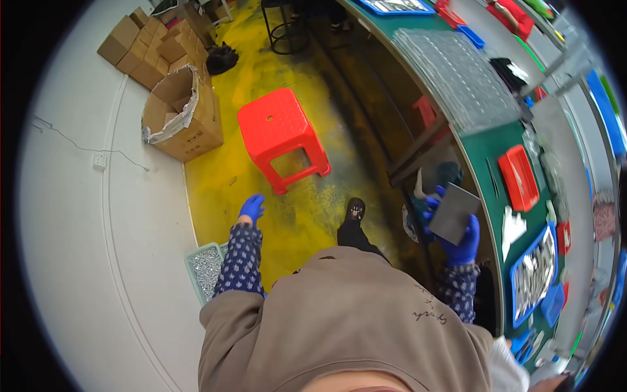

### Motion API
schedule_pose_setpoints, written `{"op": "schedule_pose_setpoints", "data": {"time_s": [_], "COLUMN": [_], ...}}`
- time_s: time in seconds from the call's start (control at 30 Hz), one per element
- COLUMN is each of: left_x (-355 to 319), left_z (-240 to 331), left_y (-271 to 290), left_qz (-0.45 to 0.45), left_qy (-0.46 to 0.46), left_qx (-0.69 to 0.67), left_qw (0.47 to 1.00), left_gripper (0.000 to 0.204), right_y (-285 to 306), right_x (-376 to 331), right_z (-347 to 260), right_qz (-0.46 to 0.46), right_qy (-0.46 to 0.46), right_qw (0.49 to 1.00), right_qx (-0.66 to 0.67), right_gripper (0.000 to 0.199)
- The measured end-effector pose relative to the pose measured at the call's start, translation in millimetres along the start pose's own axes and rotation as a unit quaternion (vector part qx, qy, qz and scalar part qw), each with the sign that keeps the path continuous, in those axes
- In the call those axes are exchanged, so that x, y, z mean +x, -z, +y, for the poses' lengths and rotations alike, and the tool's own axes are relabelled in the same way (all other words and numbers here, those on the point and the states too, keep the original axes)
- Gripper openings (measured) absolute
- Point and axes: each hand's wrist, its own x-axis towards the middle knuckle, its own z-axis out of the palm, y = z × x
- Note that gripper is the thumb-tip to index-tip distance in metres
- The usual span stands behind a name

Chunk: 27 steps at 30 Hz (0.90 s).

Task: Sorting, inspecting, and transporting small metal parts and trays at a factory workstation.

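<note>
My right hand (464, 244), in a blue glove, grips a flat dark-grey rectangular plate (453, 214) beside the workbench edge. The thumb lies along the near side, and blue fingertips show past the far edge. My left hand (253, 208), also gloved in blue, hangs out to the left above the yellow floor with its fingers loosely apart and nothing in them. Ahead, between the hands, stands a red plastic stool (277, 124). Below my left forearm is a pale green bin (191, 264) of small shiny metal parts.
The green-topped workbench (480, 147) runs along my right, bearing stacked clear plastic trays (457, 78), a red tray (519, 178) and a blue tray (515, 307) of metal pieces. Cardboard boxes (202, 127) line the left wall. A dark round stool (287, 36) stands farther off.
</note>
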Motion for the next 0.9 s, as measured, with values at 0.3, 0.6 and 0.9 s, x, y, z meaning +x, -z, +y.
{"op": "schedule_pose_setpoints", "data": {"time_s": [0.3, 0.6, 0.9], "left_x": [147.0, 319.1, 382.8], "left_z": [119.5, 151.8, 175.3], "left_y": [-73.4, -43.9, -48.9], "left_qz": [0.065, 0.057, 0.103], "left_qy": [0.025, 0.097, 0.18], "left_qx": [-0.051, -0.032, -0.101], "left_qw": [0.996, 0.993, 0.973], "left_gripper": [0.06, 0.059, 0.046], "right_y": [-6.3, -9.3, -22.6], "right_x": [174.4, 279.0, 390.8], "right_z": [-108.1, -145.4, -146.9], "right_qz": [-0.042, 0.106, 0.152], "right_qy": [0.101, 0.032, 0.077], "right_qw": [0.989, 0.982, 0.972], "right_qx": [-0.095, -0.151, -0.163], "right_gripper": [0.081, 0.099, 0.092]}}
